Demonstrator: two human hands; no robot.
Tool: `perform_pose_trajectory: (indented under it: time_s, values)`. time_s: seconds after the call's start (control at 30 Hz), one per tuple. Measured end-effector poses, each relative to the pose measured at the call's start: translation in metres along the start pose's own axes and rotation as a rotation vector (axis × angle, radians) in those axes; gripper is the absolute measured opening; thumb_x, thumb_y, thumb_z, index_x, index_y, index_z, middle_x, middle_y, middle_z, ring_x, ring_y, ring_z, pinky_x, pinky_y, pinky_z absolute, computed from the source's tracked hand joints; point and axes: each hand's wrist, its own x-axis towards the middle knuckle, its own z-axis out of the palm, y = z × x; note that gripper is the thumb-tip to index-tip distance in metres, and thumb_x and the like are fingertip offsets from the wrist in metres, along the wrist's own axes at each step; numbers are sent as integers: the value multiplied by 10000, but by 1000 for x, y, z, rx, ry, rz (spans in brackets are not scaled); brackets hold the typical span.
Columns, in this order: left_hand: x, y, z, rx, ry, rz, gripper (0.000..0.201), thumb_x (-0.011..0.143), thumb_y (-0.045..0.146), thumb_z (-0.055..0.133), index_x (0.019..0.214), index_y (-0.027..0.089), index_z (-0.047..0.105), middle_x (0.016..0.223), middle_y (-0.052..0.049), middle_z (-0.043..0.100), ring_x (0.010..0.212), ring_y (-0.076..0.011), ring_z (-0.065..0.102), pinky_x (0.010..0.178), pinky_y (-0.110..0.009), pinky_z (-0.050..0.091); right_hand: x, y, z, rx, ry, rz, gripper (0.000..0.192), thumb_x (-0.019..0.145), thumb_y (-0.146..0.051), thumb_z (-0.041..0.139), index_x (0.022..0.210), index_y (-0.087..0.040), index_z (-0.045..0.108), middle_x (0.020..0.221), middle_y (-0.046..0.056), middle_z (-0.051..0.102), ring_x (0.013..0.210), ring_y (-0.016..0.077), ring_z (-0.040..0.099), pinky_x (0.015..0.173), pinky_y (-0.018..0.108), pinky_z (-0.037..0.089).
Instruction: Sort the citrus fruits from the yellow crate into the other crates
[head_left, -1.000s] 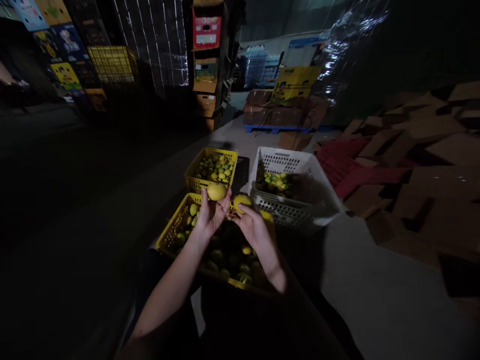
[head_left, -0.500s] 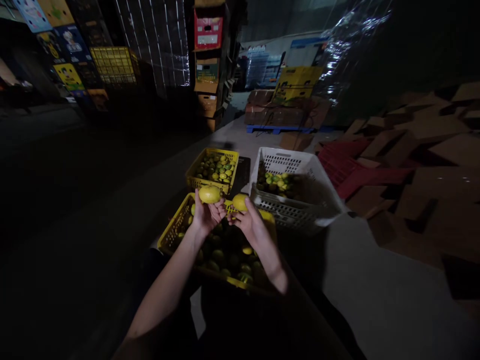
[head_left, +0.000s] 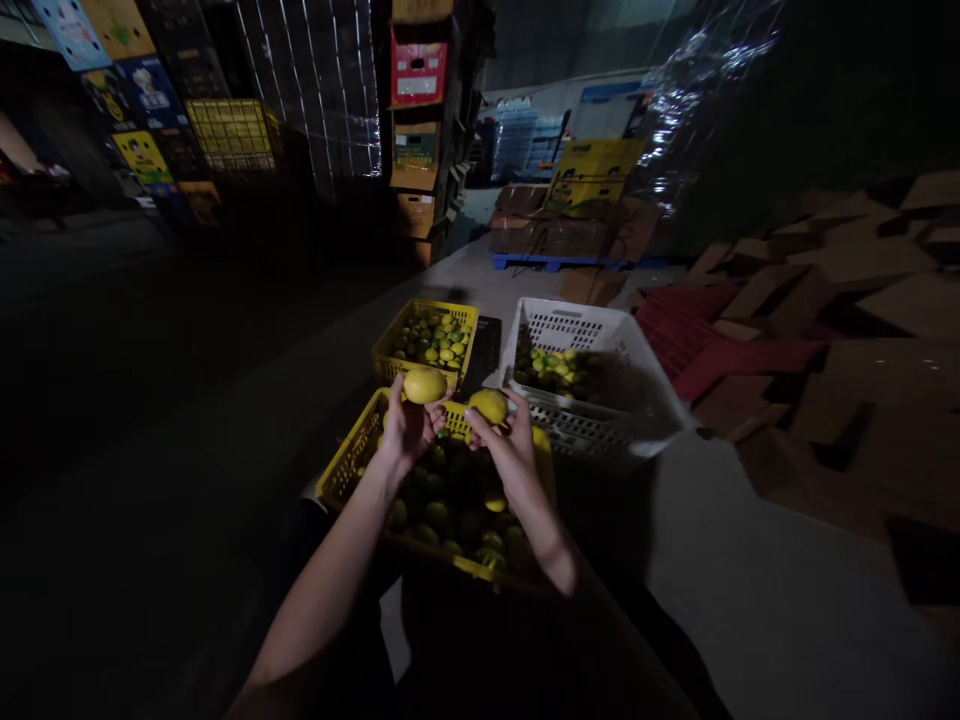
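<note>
- While we sit over the near crate (head_left: 339, 478), our left hand (head_left: 405, 432) holds a lemon (head_left: 424, 385) up at its fingertips, fingers curled under and around the fruit.
- Our right hand (head_left: 510, 447) pinches a second lemon (head_left: 488, 406) between thumb and fingers, just beside the first; the two fruits are near each other but apart.
- Both lemons are raised above the far edge of the near crate, a yellow one filled with yellow and green fruit that lies mostly in shadow under our arms.
- Beyond it stands a far crate (head_left: 391, 345), also yellow, holding smaller green and yellow fruit.
- To the right of that one we see a white basket (head_left: 622, 345) with a small heap of fruit at its far left corner.
- A dark flat thing lies between the far crate and the white basket; we cannot tell what it is.
- Right of the basket lie red trays (head_left: 705, 345) and flattened cardboard (head_left: 862, 300) in a loose pile.
- Further back, stacked boxes (head_left: 416, 120) rise in a column, and brown cartons sit on a blue pallet (head_left: 555, 262).
</note>
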Motion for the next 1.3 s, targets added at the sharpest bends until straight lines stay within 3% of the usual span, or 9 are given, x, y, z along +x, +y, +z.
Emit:
perform_pose_trajectory:
  time_s: [0.07, 0.13, 0.33, 0.47, 0.57, 0.7, 0.87, 1.07, 1.3]
  values:
    - [2, -4, 1, 34, 63, 112, 307, 861, 432, 657, 872, 126, 646, 719, -18, 641, 535, -82, 542, 610, -205, 511, 2, 0, -1, -22, 41, -16, 713, 526, -346, 869, 1103, -286, 455, 880, -44, 599, 661, 124, 589, 486, 207, 493]
    - [4, -9, 0, 72, 102, 233, 231, 764, 284, 778, 873, 139, 635, 751, 6, 653, 591, -83, 582, 709, -220, 526, 3, 0, -2, -48, 86, -63, 785, 457, -307, 892, 1102, -279, 445, 933, -28, 586, 746, 138, 601, 569, 218, 523]
    - [5, -15, -5, 326, 54, 448, 467, 578, 199, 885, 986, 151, 662, 884, -9, 681, 809, -122, 628, 850, -242, 488, 3, 5, -9, -173, 72, -225, 812, 477, -258, 885, 1167, -272, 457, 1140, 50, 566, 830, 176, 603, 721, 305, 554]
    - [1, -12, -4, 390, 56, 566, 689, 450, 75, 904, 1079, 204, 653, 1061, -24, 667, 996, -165, 614, 919, -236, 463, 2, 11, -13, -305, 58, -344, 736, 577, -282, 836, 1209, -258, 459, 1276, 113, 521, 1024, 255, 588, 877, 416, 533]
    - [-3, -12, -2, 426, -1, 612, 781, 387, 18, 899, 1101, 214, 652, 1166, -49, 633, 1138, -221, 576, 1001, -269, 429, 1, 13, -14, -401, 43, -455, 637, 660, -289, 778, 1217, -258, 471, 1290, 122, 519, 1131, 286, 546, 974, 477, 482]
    - [-10, -14, -2, 512, -19, 705, 742, 396, -11, 887, 1067, 196, 648, 1185, -65, 615, 1222, -245, 528, 1076, -280, 362, -1, 12, -16, -531, 74, -568, 503, 729, -294, 721, 1186, -260, 514, 1211, 113, 558, 1156, 295, 530, 1013, 490, 448]
    - [-16, -15, -1, 541, -26, 711, 679, 439, -30, 875, 1041, 181, 642, 1134, -67, 625, 1208, -234, 543, 1087, -263, 350, -3, 11, -18, -579, 160, -613, 475, 748, -327, 713, 1178, -245, 528, 1189, 124, 568, 1134, 308, 536, 998, 499, 447]
    - [-20, -17, 3, 484, 10, 645, 650, 431, -13, 890, 997, 179, 636, 1128, -78, 640, 1266, -255, 523, 1097, -281, 373, -6, 11, -18, -556, 165, -581, 502, 711, -293, 723, 1177, -250, 539, 1177, 116, 596, 1089, 305, 564, 969, 486, 462]
    - [-20, -16, 0, 487, 44, 651, 705, 391, 30, 919, 1010, 218, 640, 1047, -17, 661, 1153, -186, 587, 1000, -215, 441, -6, 6, -15, -416, 159, -494, 590, 629, -266, 787, 1165, -256, 540, 1173, 92, 616, 928, 248, 588, 887, 423, 486]
